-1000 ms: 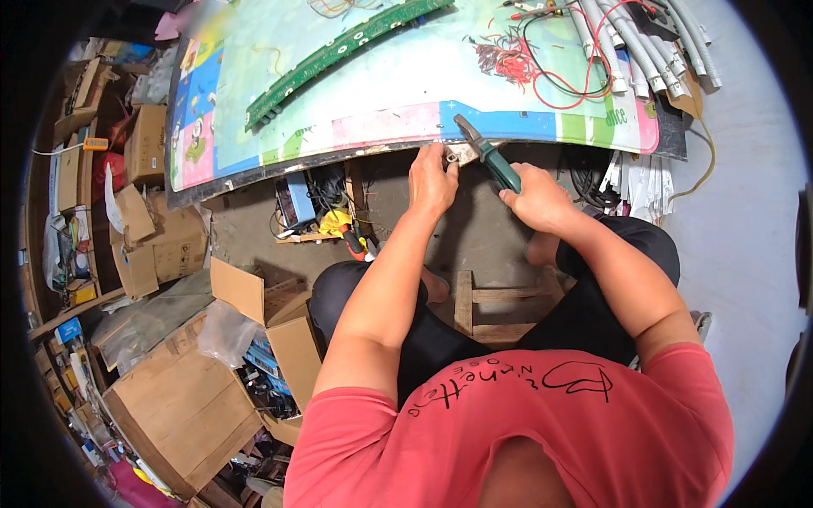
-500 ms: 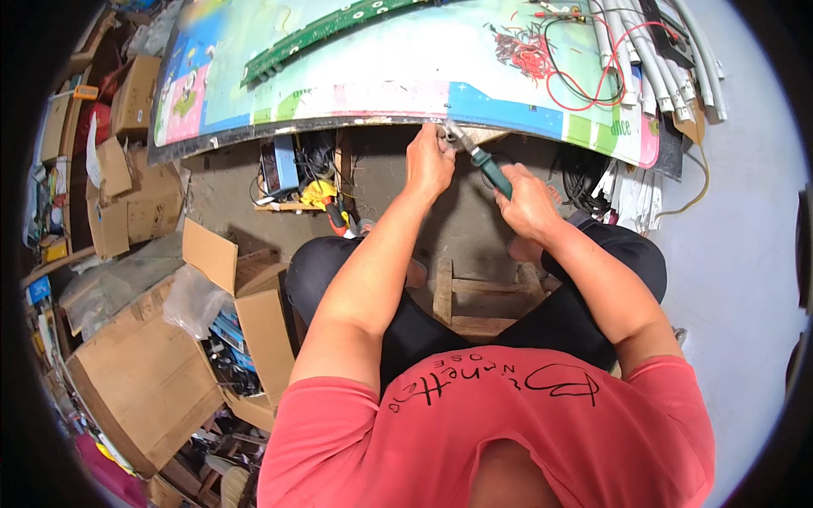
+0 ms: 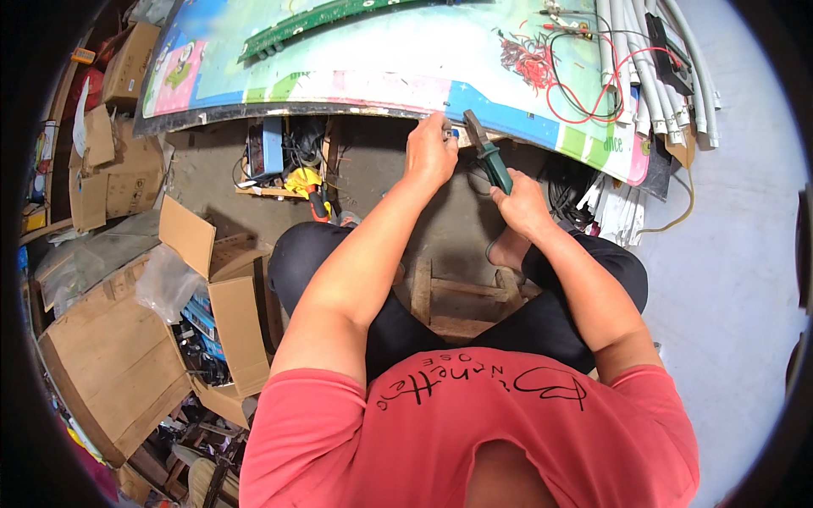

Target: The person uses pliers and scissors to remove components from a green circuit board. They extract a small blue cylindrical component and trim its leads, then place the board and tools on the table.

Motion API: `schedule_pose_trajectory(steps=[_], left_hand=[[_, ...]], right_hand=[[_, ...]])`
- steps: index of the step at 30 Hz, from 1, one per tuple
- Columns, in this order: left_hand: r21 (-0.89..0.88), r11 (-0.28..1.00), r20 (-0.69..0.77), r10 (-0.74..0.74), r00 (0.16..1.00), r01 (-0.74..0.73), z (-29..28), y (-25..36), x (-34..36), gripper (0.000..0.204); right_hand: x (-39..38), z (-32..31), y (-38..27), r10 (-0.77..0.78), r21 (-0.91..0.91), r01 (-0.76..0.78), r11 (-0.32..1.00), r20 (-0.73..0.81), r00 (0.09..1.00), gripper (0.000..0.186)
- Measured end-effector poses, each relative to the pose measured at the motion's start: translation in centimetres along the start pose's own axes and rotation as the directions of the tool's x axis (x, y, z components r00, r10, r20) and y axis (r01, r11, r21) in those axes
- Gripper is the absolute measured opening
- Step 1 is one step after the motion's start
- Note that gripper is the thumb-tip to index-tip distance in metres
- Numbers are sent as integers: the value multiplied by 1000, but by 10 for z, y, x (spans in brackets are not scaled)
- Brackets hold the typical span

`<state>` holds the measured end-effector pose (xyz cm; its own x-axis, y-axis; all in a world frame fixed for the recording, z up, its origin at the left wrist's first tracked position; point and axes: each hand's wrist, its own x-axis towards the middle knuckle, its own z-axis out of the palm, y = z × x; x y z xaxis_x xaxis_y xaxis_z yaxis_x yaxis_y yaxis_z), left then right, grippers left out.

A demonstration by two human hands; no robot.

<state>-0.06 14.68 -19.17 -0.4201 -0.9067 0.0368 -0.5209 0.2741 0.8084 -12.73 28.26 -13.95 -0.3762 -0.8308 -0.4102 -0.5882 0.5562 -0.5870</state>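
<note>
My right hand is wrapped around the green handles of a pair of pliers. Their metal jaws point up and away, toward the front edge of the covered table. Just left of the jaws, my left hand pinches a small part with a bit of blue and metal showing. My fingers cover most of that part, so its kind cannot be made out. Hand and part are at the table's edge, and the jaws stand apart from the part.
On the table lie a long green circuit board, a heap of red and black wire bits, test leads and a black meter. White tubes stretch along the right. Open cardboard boxes stand at left; a wooden stool is between my legs.
The pliers' jaws have drawn off the part and now point more upright. My left hand keeps its pinch. The whole view has shifted slightly.
</note>
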Motion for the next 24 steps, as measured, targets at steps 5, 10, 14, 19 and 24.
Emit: schedule_pose_trajectory(steps=[5,10,14,19,24], left_hand=[[153,988,-24,-31,999,34,-10,1,-5,21],[133,990,-22,-39,999,42,-9,-8,-7,22],[68,997,-38,-45,998,47,-8,-7,-8,26],[40,997,-21,-64,998,65,-8,-10,-6,28],[76,995,-45,-56,997,59,-7,-11,-9,29]], right_hand=[[1,1,-2,-4,-14,4,1000,31,1000,29],[-4,5,-8,-197,32,205,978,-162,967,31],[-1,5,-11,-155,-169,146,975,-37,987,27],[-4,9,-8,-145,-184,144,972,10,989,25],[-4,2,-23,-256,-13,258,966,-199,946,26]])
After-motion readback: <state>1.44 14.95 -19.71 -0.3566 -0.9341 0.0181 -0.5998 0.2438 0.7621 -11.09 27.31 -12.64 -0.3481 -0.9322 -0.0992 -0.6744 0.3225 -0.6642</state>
